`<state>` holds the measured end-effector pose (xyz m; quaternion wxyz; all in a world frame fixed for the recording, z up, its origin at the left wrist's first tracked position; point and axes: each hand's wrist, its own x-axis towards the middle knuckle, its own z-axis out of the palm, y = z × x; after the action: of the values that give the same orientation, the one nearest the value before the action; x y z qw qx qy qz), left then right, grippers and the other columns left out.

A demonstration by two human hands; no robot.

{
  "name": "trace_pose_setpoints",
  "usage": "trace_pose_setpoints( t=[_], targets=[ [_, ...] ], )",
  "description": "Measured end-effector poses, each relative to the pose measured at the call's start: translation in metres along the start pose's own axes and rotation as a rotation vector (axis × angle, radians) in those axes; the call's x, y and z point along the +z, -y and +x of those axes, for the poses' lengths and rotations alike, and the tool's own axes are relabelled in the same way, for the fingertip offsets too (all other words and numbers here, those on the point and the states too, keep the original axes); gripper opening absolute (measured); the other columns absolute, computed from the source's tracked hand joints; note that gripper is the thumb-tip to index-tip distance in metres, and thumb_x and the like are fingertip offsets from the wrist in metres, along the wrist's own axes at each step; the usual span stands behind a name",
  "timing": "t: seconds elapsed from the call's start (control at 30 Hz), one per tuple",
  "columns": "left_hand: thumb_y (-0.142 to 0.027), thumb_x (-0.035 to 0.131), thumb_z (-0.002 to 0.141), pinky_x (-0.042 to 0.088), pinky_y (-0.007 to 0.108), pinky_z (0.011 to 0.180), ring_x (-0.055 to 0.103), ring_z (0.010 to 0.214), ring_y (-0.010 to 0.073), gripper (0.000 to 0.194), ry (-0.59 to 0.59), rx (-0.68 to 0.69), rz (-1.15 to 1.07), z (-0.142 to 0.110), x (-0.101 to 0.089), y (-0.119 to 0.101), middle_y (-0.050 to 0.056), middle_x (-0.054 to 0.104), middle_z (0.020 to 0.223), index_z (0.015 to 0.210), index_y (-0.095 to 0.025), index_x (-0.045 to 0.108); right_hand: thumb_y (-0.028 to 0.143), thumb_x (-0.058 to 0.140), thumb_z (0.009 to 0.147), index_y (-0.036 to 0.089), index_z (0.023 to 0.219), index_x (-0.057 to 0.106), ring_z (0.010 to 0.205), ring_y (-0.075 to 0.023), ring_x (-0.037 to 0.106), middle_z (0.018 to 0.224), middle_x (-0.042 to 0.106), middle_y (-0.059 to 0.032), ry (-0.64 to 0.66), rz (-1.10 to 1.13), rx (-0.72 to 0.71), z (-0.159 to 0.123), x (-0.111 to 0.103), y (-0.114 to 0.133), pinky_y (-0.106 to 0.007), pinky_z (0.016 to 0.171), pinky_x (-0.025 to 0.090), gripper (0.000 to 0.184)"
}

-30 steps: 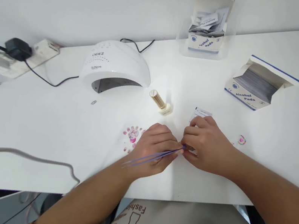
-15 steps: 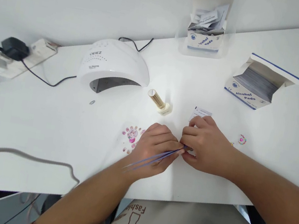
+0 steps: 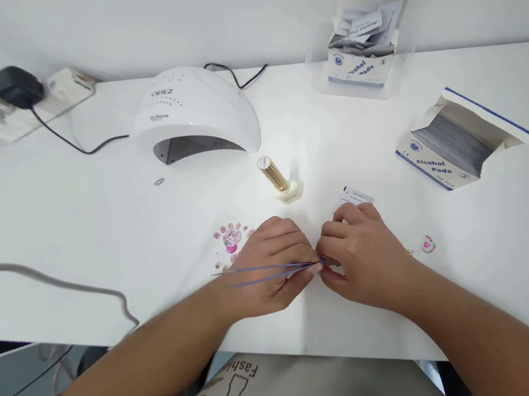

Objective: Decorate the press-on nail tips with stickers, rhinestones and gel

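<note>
The blue tweezers (image 3: 301, 266) stretch, with legs spread, over the left hand (image 3: 268, 251), their joined end where its fingertips meet those of the right hand (image 3: 354, 255). Both hands are bent narrow; which one pinches the tweezers, I cannot tell.

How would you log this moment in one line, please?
left hand: beneath purple tweezers; tweezers: spread open; right hand: beside left hand; gold-capped bottle: upright
</note>
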<state>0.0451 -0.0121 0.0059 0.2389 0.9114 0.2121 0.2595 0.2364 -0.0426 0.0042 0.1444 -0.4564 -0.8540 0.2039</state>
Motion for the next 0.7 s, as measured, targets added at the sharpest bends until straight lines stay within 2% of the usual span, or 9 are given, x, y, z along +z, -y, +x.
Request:
trace_pose_setpoints(
  t=[0.2, 0.4, 0.7],
  targets=[
    [-0.011, 0.055, 0.087, 0.043, 0.035, 0.069, 0.054, 0.07, 0.016, 0.008, 0.041, 0.008, 0.009, 0.002, 0.0003, -0.0022, 0.0, 0.067, 0.072, 0.085, -0.019, 0.056, 0.024, 0.055, 0.08, 0.017, 0.067, 0.059, 0.089, -0.0237, 0.05, 0.073, 0.065, -0.0027, 0.017, -0.01, 0.004, 0.0014, -0.0004, 0.0009, -0.038, 0.074, 0.023, 0.016],
    [-0.013, 0.056, 0.086, 0.04, 0.034, 0.065, 0.05, 0.066, 0.0159, 0.008, -0.02, 0.01, 0.105, 0.0034, 0.0011, -0.0018, 0.001, 0.062, 0.067, 0.08, -0.018, 0.055, 0.024, 0.053, 0.081, 0.017, 0.067, 0.059, 0.087, -0.0227, 0.05, 0.072, 0.064, -0.0022, -0.021, -0.018, -0.008, 0.0001, 0.0029, 0.0005, -0.038, 0.073, 0.022, 0.016],
    [-0.013, 0.053, 0.087, 0.042, 0.034, 0.065, 0.051, 0.066, 0.0161, 0.01, 0.035, -0.007, 0.052, 0.0029, 0.0012, -0.0035, 0.001, 0.062, 0.067, 0.078, -0.018, 0.055, 0.024, 0.055, 0.078, 0.017, 0.065, 0.058, 0.088, -0.0231, 0.05, 0.071, 0.064, -0.0026, -0.007, -0.01, 0.001, 0.0016, 0.0034, 0.0015, -0.038, 0.072, 0.022, 0.015]
  ],
)
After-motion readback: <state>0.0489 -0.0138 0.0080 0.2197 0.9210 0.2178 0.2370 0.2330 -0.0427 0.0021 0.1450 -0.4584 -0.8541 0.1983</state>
